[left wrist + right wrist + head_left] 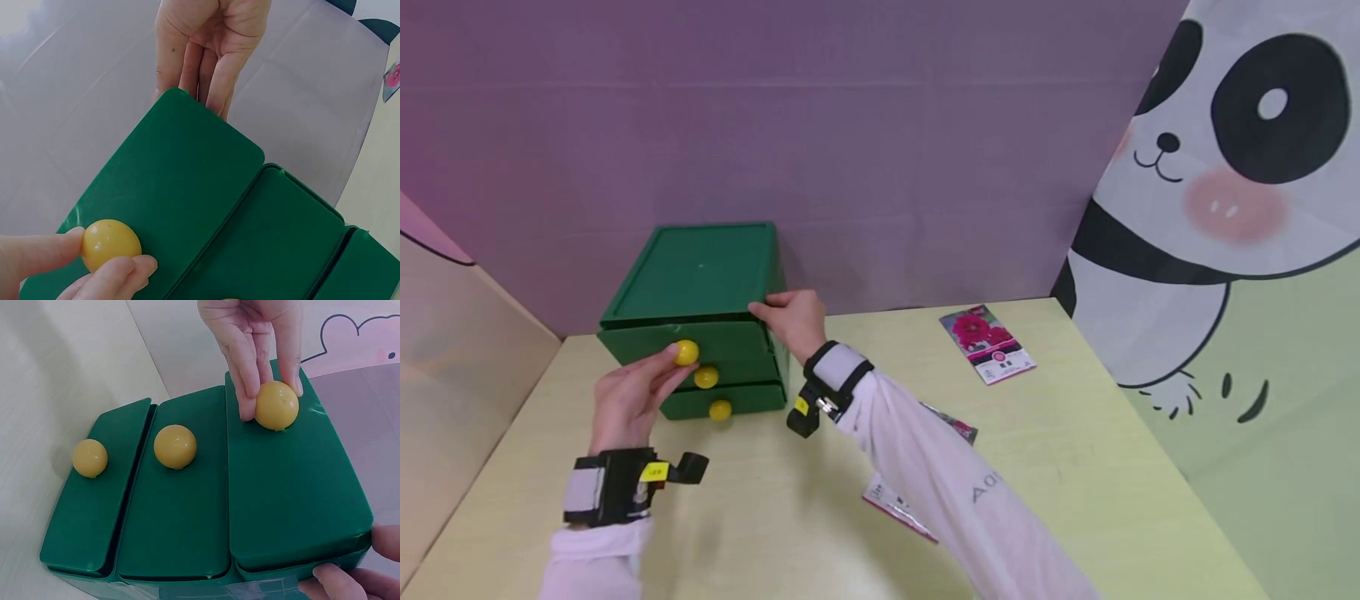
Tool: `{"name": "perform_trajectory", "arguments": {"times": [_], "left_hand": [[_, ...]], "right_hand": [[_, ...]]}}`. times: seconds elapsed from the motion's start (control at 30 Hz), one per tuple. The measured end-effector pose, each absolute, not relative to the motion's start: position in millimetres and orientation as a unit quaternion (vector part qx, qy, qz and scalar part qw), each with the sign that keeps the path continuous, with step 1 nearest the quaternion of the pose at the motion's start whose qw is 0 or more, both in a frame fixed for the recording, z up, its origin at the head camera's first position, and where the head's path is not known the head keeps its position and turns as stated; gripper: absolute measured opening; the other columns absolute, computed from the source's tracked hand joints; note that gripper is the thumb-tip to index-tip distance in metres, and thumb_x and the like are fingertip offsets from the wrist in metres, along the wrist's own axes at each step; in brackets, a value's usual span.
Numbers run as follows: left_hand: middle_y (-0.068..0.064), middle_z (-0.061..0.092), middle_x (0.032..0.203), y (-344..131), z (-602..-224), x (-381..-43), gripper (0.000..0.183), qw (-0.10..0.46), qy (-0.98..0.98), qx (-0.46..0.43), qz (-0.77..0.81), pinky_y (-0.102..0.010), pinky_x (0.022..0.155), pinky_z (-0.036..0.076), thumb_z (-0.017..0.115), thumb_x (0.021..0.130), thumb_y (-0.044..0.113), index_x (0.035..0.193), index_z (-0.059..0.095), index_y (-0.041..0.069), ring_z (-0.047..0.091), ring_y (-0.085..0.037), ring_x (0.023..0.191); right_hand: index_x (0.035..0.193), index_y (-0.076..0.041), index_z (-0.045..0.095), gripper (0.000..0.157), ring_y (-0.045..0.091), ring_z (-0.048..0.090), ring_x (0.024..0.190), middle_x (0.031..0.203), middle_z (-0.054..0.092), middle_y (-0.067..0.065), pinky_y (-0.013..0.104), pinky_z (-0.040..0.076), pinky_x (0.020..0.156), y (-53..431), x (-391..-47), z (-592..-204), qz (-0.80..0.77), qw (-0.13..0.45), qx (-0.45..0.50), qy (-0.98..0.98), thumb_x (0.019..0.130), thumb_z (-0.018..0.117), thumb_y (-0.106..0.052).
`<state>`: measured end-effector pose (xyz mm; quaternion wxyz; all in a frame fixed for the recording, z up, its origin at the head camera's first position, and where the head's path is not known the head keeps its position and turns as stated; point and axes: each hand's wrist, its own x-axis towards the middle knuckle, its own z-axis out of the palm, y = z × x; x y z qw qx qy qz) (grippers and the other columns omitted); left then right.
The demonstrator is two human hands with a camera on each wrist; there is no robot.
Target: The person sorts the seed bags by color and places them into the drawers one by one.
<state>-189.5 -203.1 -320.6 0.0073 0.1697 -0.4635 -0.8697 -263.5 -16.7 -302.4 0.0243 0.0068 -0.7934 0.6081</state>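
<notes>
A small green drawer cabinet (715,271) with three stacked drawers stands against the back wall. My left hand (628,396) pinches the round yellow knob (111,242) of the top drawer (290,487) between thumb and fingers. That drawer's front sits a little forward of the two below. My right hand (795,321) grips the cabinet at its upper right front corner, thumb on one side and fingers on the other. Below are the middle drawer's yellow knob (175,447) and the bottom drawer's yellow knob (90,458), both untouched.
A seed packet with a pink flower picture (988,344) lies on the table (760,517) at the back right. Another packet (898,507) is partly hidden under my right forearm. A purple wall (880,167) rises behind the cabinet.
</notes>
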Motion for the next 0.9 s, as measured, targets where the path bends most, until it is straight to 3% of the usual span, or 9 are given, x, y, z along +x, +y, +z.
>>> {"name": "perform_trajectory", "arguments": {"times": [0.3,0.9], "left_hand": [[-0.005,0.069,0.08,-203,-319,-193,0.006,0.009,-0.463,0.184,-0.867,-0.027,0.075,0.053,0.072,0.075,0.003,0.079,0.07,0.005,0.068,-0.018,0.076],[-0.007,0.069,0.079,-200,-319,-202,0.004,0.017,-0.445,0.179,-0.877,-0.027,0.073,0.054,0.071,0.075,0.0,0.078,0.07,0.003,0.068,-0.02,0.075]], "right_hand": [[0.097,-0.005,0.071,0.026,0.019,0.064,0.086,0.096,0.069,0.007,0.024,0.053,0.067,-17,-263,-302,0.606,0.021,0.0,-0.795,0.077,0.074,-0.022],[0.097,-0.004,0.071,0.026,0.018,0.065,0.074,0.089,0.07,0.009,0.022,0.052,0.06,-16,-263,-302,0.624,0.017,-0.003,-0.781,0.077,0.074,-0.019]]}}
